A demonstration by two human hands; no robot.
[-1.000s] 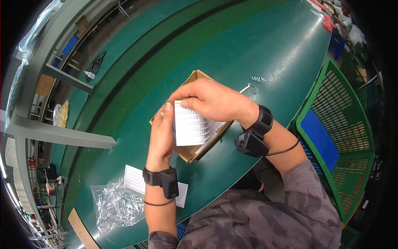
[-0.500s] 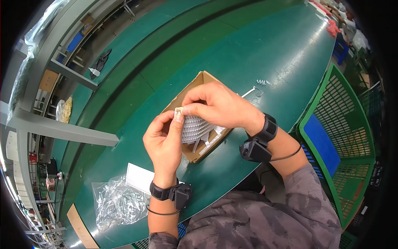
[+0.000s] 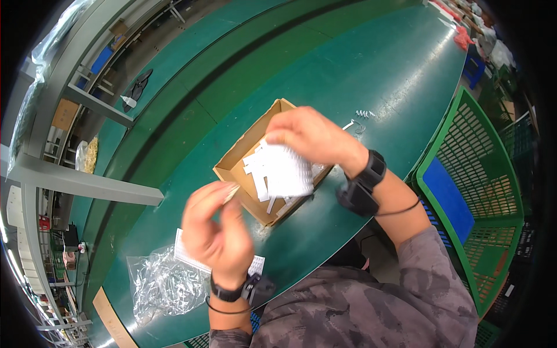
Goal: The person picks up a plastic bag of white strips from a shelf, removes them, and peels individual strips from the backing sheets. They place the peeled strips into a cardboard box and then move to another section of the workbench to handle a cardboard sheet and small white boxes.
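My right hand [image 3: 307,136] is closed on the upper edge of a bundle of white beaded strands [image 3: 290,174], which hangs over a brown cardboard box [image 3: 250,148] and is blurred by motion. My left hand [image 3: 217,235] is apart from it, just outside the box's near left side. Thumb and forefinger there pinch a small cream-coloured piece [image 3: 231,194], too blurred to name. White paper strips [image 3: 259,181] lie inside the box under the bundle.
A clear plastic bag [image 3: 165,284] and a white printed sheet [image 3: 188,252] lie on the green table [image 3: 360,64] at the near left. White coiled scraps [image 3: 364,113] sit right of the box. A green crate [image 3: 487,174] stands at the right, a grey metal beam [image 3: 93,177] at the left.
My hands have parted. The left moved down and left with the small piece; the right keeps the beaded strands, which now hang over the box's right part. The paper strips have come into view.
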